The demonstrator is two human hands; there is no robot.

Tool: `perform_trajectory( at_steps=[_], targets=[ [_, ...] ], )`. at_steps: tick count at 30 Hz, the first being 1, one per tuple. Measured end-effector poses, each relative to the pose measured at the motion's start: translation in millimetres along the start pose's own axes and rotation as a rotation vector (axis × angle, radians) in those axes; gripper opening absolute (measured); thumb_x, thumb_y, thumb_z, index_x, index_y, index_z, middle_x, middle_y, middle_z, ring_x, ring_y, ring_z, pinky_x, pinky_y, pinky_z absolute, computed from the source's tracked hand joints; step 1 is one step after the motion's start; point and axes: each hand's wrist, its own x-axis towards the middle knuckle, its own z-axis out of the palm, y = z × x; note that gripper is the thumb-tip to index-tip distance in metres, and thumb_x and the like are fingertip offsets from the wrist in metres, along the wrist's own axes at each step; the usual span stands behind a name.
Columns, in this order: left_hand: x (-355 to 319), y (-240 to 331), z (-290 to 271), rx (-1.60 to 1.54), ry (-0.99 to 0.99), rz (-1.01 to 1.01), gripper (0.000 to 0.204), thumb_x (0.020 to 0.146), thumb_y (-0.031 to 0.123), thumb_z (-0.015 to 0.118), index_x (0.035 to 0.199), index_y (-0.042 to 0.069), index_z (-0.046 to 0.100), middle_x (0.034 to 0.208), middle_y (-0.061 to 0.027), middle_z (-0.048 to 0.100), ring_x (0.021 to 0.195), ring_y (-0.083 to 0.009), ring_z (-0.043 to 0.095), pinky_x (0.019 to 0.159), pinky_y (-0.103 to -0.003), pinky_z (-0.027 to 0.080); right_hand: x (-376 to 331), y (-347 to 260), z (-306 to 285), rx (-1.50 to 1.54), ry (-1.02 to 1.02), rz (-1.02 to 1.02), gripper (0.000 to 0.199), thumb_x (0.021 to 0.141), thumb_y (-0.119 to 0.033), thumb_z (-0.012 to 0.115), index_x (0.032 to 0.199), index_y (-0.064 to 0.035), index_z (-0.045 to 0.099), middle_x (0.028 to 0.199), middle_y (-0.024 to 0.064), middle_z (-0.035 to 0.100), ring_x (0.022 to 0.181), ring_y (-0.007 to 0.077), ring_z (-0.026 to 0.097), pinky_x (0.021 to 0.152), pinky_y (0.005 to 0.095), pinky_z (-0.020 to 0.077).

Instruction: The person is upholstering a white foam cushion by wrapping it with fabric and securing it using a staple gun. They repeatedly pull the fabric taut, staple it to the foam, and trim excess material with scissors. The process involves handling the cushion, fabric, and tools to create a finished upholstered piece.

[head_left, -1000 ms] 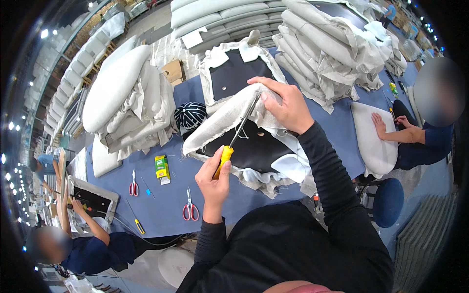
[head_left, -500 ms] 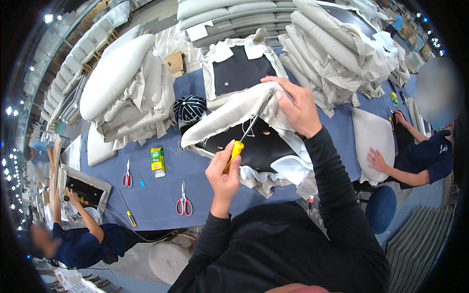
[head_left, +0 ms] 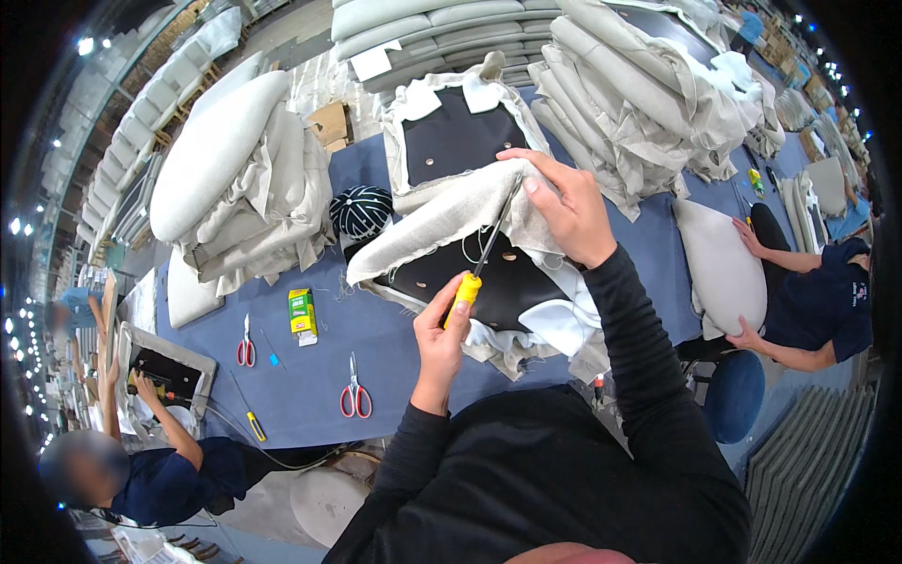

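The left hand (head_left: 440, 340) grips the yellow-handled metal awl (head_left: 482, 254) low, steering its tip under the beige linen cover (head_left: 442, 221), which the right hand (head_left: 567, 209) pinches taut over the black seat panel (head_left: 489, 282) on the blue counter (head_left: 395, 338).

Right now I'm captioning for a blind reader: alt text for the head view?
The left hand holds a yellow-handled tool against beige fabric that the right hand grips, over a blue table.
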Motion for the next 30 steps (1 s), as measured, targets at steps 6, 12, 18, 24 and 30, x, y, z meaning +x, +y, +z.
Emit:
perform_trajectory(
  at_steps=[6, 12, 18, 24, 30],
  targets=[
    [-2, 6, -2, -0.389, -0.105, -0.195, 0.044, 0.112, 0.022, 0.066, 0.150, 0.000, 0.064, 0.101, -0.0080, 0.071, 0.062, -0.0037, 0.048, 0.052, -0.019, 0.034, 1, -1, 1, 0.012, 0.006, 0.008, 0.041, 0.102, -0.031, 0.060, 0.133, -0.0111, 0.075, 0.108, 0.0170, 0.080, 0.095, 0.0330, 0.079, 0.086, 0.0379, 0.0578],
    [-5, 4, 9, -0.424, -0.076, -0.226, 0.043, 0.116, 0.026, 0.058, 0.148, -0.002, 0.061, 0.092, -0.0088, 0.065, 0.055, -0.0049, 0.043, 0.050, -0.021, 0.035, 2, -2, 3, 0.004, -0.010, 0.011, 0.041, 0.101, -0.032, 0.060, 0.134, -0.0133, 0.076, 0.105, 0.0168, 0.080, 0.091, 0.0321, 0.079, 0.084, 0.0378, 0.0577],
    [-9, 5, 16, -0.439, -0.129, -0.194, 0.040, 0.111, 0.030, 0.068, 0.142, 0.007, 0.058, 0.100, -0.0088, 0.062, 0.069, -0.0076, 0.051, 0.059, -0.021, 0.041, 2, -3, 1, -0.003, -0.017, 0.025, 0.041, 0.100, -0.033, 0.061, 0.134, -0.0149, 0.076, 0.103, 0.0169, 0.080, 0.090, 0.0326, 0.078, 0.082, 0.0381, 0.0577],
    [-16, -15, 14, -0.566, -0.116, -0.146, 0.031, 0.108, 0.028, 0.073, 0.128, 0.008, 0.060, 0.103, -0.0048, 0.065, 0.080, -0.0095, 0.054, 0.071, -0.024, 0.044, -3, -5, -1, 0.004, 0.020, -0.006, 0.042, 0.100, -0.032, 0.061, 0.135, -0.0138, 0.075, 0.104, 0.0173, 0.080, 0.091, 0.0344, 0.078, 0.082, 0.0390, 0.0577],
    [-20, -13, 24, 0.019, 0.040, 0.028, 0.035, 0.111, 0.019, 0.069, 0.141, 0.002, 0.062, 0.113, -0.0060, 0.068, 0.081, -0.0090, 0.058, 0.071, -0.025, 0.046, -10, -5, -10, 0.010, -0.023, 0.043, 0.042, 0.099, -0.030, 0.062, 0.135, -0.0116, 0.075, 0.114, 0.0174, 0.080, 0.098, 0.0351, 0.078, 0.088, 0.0390, 0.0592]
  ],
)
